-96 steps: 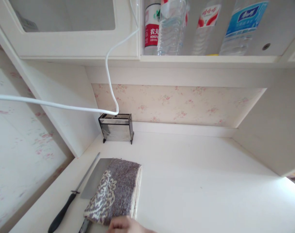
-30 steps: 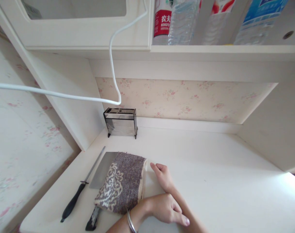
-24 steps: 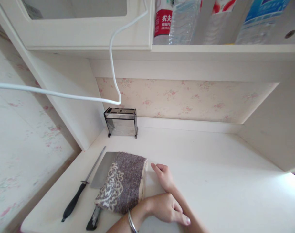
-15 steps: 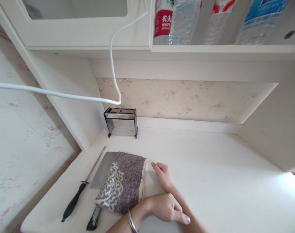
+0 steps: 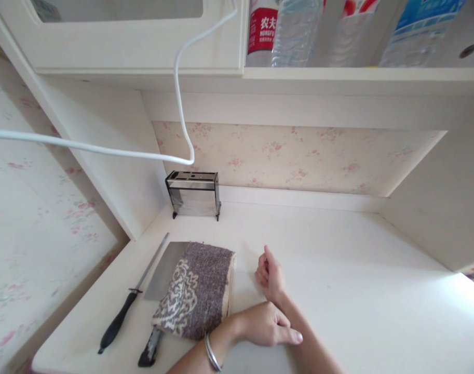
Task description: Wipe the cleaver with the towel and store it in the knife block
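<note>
My left hand [image 5: 267, 324], a silver bangle on its wrist, crosses over my right forearm [image 5: 309, 332]. Its fingers are curled against the forearm and the thumb lies across it. My right hand [image 5: 271, 275] is closed in a loose fist above the white tabletop, thumb pointing away from me, with nothing visible in it. To the left lies a folded brown towel [image 5: 209, 291] with a cream pattern. It covers part of a cleaver, whose grey blade [image 5: 164, 275] and dark worn handle [image 5: 149, 349] stick out. A honing steel [image 5: 120, 319] with a black handle lies beside them.
A metal knife block [image 5: 193, 197] stands at the back left of the white tabletop [image 5: 338, 270]. A white cable [image 5: 123, 152] hangs across the upper left. Overhead, a shelf [image 5: 357, 74] holds several plastic bottles [image 5: 293, 34]. Side panels close the desk in.
My right hand has swung right, away from the towel, and its thumb now points farther forward. My left hand stays on the forearm. The view has shifted slightly.
</note>
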Demonstrator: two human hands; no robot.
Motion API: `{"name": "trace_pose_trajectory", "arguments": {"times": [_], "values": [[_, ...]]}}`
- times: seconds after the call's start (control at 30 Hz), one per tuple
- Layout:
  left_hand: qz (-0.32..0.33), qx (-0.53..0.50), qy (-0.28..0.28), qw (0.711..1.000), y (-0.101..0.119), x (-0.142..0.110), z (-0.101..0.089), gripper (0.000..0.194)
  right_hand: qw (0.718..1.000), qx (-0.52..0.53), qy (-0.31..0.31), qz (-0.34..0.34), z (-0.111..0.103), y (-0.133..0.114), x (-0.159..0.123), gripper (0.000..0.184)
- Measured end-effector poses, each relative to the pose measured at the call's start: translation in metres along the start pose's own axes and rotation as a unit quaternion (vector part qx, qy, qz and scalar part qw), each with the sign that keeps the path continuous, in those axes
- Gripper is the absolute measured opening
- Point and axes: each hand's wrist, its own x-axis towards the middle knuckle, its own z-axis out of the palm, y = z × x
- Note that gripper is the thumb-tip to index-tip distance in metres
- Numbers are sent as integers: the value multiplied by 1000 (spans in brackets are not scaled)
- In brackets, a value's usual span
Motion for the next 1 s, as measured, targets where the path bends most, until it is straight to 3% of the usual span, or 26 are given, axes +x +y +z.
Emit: {"name": "trace_pose_trajectory", "arguments": {"times": [0.13, 0.47, 0.67, 1.0], "values": [[0, -20, 7, 1000, 1, 1, -1, 49, 981, 191, -26, 36, -5, -10, 0, 40], [-14, -18, 17, 1000, 5, -1, -1, 50, 948, 305, -72, 62, -11, -11, 4, 38], [-12, -25, 18, 999, 4, 0, -2, 51, 947, 305, -76, 67, -14, -11, 5, 36], [-14, -35, 19, 999, 3, 0, 0, 49, 973, 222, -51, 31, -12, -12, 4, 35]]}}
